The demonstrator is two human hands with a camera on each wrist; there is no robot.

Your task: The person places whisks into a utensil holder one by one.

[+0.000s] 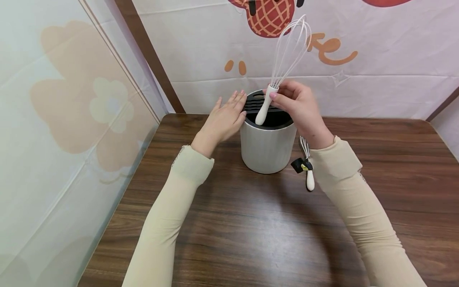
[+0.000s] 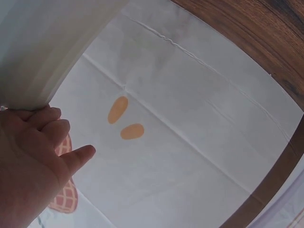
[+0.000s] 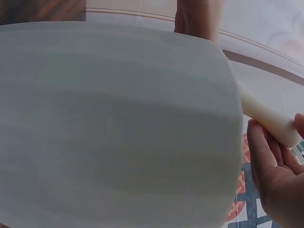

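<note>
A white whisk (image 1: 267, 104) is pinched near the top of its handle by my right hand (image 1: 299, 104), wires up and handle end tilted down over the utensil holder's opening. The utensil holder (image 1: 267, 149) is a white ribbed cylinder with a black slotted insert (image 1: 254, 104). My left hand (image 1: 225, 119) rests against the left side of its rim, fingers extended. In the right wrist view the holder's wall (image 3: 118, 118) fills most of the picture, with the whisk handle (image 3: 268, 118) held beside its rim. The left wrist view shows my left fingers (image 2: 54, 130) at the holder's rim.
A smaller whisk (image 1: 310, 179) with a white handle lies on the wooden table (image 1: 251, 231), right of the holder, with a black and yellow piece (image 1: 302, 165) around it. Behind the table hangs a printed cloth (image 1: 201, 48); another flowered cloth (image 1: 57, 179) borders the left side.
</note>
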